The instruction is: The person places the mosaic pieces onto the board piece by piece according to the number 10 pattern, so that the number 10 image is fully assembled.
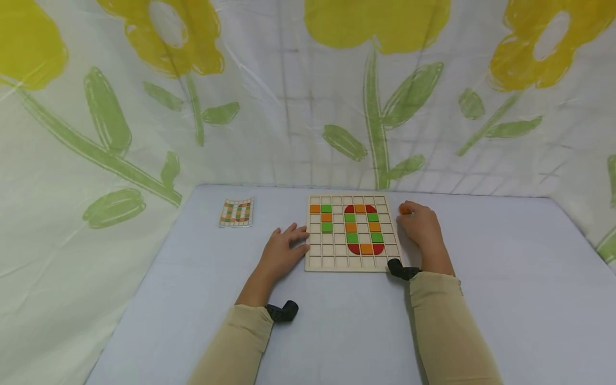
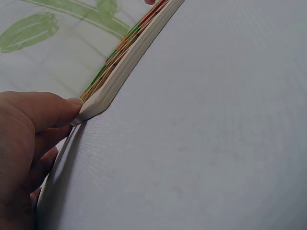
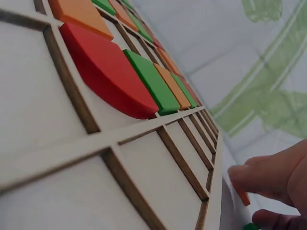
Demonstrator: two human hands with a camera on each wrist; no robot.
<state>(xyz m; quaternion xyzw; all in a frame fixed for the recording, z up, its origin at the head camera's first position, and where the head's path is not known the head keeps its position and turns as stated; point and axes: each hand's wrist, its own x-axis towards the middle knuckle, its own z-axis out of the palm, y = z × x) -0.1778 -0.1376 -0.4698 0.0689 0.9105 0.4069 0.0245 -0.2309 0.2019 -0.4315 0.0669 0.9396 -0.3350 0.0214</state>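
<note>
A wooden grid board (image 1: pixel 340 262) lies flat on the table, with red, orange and green tiles in its cells. On its right side the tiles form a closed ring with red rounded corners (image 3: pixel 108 72); on its left a short run ends in a green tile (image 1: pixel 327 227). My left hand (image 1: pixel 284 251) rests at the board's left edge, thumb (image 2: pixel 57 111) and fingers touching its side. Just beyond the right edge, my right hand (image 1: pixel 420 224) pinches an orange tile (image 1: pixel 405 209). A bit of green (image 3: pixel 249 226) shows by its lower fingers, mostly hidden.
A small card (image 1: pixel 236 213) printed with a grid of coloured squares lies at the back left of the table (image 1: pixel 337 331). Behind the table hangs a white cloth with yellow flowers (image 1: pixel 375 21). Each wrist carries a black camera (image 1: pixel 403 269).
</note>
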